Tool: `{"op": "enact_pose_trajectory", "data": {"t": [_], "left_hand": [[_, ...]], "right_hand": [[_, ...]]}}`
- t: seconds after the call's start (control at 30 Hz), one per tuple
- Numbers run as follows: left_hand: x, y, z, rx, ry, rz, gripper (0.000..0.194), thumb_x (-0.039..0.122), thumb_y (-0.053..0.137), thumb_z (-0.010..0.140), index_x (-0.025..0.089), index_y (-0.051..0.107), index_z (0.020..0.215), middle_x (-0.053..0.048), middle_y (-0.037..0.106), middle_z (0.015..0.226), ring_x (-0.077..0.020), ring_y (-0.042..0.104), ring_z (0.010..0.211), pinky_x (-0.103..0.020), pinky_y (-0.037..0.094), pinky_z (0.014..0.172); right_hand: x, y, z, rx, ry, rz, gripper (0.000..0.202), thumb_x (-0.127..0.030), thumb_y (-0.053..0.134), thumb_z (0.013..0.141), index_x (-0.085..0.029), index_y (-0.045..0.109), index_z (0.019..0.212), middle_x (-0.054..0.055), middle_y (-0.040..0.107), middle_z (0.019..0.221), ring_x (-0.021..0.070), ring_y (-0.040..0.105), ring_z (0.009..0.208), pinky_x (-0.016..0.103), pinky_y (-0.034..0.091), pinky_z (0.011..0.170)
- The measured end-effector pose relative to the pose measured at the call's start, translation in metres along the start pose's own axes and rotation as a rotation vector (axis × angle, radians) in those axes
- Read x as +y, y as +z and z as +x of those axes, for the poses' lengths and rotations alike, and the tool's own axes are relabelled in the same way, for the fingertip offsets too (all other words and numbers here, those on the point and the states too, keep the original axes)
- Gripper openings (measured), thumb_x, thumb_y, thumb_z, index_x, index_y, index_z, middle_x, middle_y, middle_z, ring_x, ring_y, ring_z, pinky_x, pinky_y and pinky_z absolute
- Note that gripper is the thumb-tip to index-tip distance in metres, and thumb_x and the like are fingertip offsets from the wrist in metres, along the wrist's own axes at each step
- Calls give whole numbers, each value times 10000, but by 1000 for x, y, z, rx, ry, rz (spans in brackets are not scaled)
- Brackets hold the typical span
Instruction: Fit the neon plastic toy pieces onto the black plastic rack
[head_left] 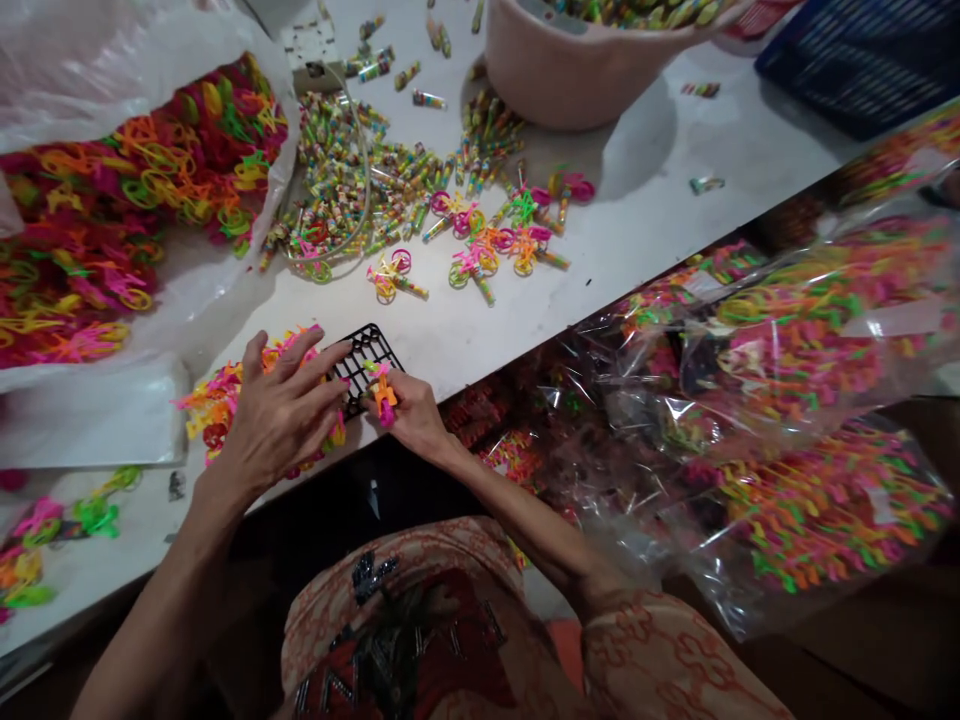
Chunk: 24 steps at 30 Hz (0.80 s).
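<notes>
2 hands work at the black grid tray (373, 352): left hand (279, 412) spread flat beside it, right hand (411, 412) pinching an orange-pink toy (385, 396) at its edge.

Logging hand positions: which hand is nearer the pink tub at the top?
Right. The right hand sits lower on the table, below the pink tub; the left hand is farther left, over a toy pile.

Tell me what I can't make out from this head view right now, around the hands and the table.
- Head view: the pile of toy pieces under the left hand is mostly covered by it.
- The black grid is partly hidden by both hands.
- The orange piece in the right hand is too small to identify.
- The pink tub is cut off by the top edge.
</notes>
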<state>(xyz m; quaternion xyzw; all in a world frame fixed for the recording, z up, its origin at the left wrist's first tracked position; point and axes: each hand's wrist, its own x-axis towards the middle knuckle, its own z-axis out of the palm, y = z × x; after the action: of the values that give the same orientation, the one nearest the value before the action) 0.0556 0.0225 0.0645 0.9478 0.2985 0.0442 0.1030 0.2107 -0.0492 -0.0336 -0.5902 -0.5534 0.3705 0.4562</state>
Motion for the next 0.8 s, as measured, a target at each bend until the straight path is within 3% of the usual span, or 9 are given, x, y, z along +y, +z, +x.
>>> {"op": "enact_pose_trajectory", "data": {"t": [0.23, 0.47, 0.67, 0.8], "left_hand": [[-6, 16, 1, 134, 14, 17, 223, 207, 473, 892, 223, 659, 1014, -74, 664, 1274, -280, 577, 1223, -625, 244, 1126], [-10, 15, -3, 184, 6, -122, 239, 185, 433, 912, 219, 651, 1004, -55, 694, 1208, -215, 627, 1148, -582, 226, 1172], [-12, 17, -3, 169, -46, -183, 358, 245, 412, 950, 218, 564, 1273, -84, 649, 1290, -206, 590, 1210, -548, 196, 1184], [-12, 20, -2, 136, -46, -206, 396, 274, 359, 978, 265, 518, 1341, -51, 624, 1341, -191, 546, 1270, -545, 156, 1194]], "right_hand": [[3, 9, 3, -21, -165, -76, 158, -82, 508, 766, -199, 469, 669, 4, 508, 724, 134, 483, 712, 244, 389, 658], [0, 13, 11, -77, -49, 25, 143, -181, 536, 835, -183, 506, 695, -16, 517, 686, 117, 482, 653, 228, 383, 634], [4, 15, 16, -155, -51, -263, 117, -78, 484, 790, -176, 527, 744, 6, 546, 723, 133, 480, 666, 240, 368, 642], [-6, 11, 19, -299, -57, -482, 165, -73, 473, 795, -137, 600, 879, 84, 627, 864, 177, 551, 759, 266, 398, 666]]}}
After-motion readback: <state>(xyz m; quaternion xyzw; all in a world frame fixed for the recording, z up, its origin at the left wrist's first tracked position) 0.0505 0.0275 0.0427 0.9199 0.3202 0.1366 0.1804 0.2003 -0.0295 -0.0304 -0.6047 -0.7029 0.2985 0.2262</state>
